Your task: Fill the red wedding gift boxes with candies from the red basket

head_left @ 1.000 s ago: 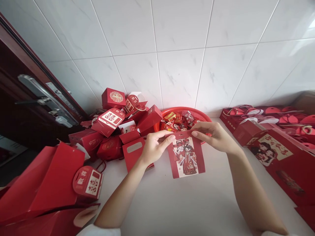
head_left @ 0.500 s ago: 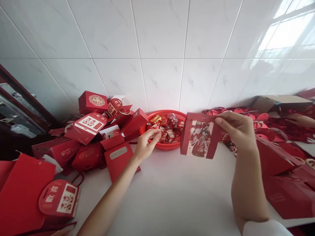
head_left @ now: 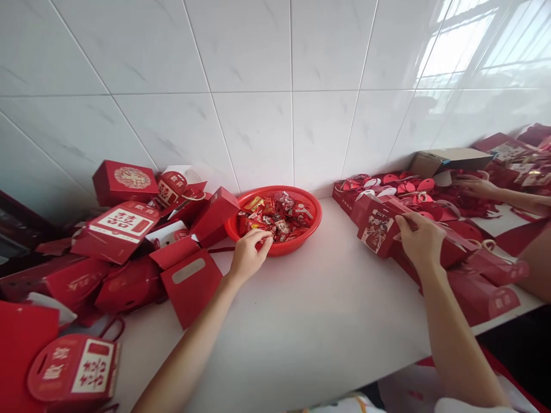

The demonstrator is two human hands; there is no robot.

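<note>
My right hand [head_left: 419, 238] pinches the edge of a red box with a printed picture [head_left: 379, 229], beside the red boxes on the right of the table. Near the front left rim of a red plastic basket [head_left: 316, 221] is my left hand [head_left: 252, 252], its thumb and fingertips brought together; whether anything small is between them is hidden. Wrapped sweets [head_left: 279, 218] lie inside the basket.
Red boxes [head_left: 124, 223] are heaped on the left of the white table [head_left: 301, 327]. More red boxes with cord handles [head_left: 465, 229] crowd the right side. Another person's hand [head_left: 477, 186] reaches in near a cardboard box [head_left: 451, 158]. A tiled wall stands behind.
The view has turned to the right. My right hand has carried the picture box from beside the basket over to the boxes on the right. My left hand stays near the basket.
</note>
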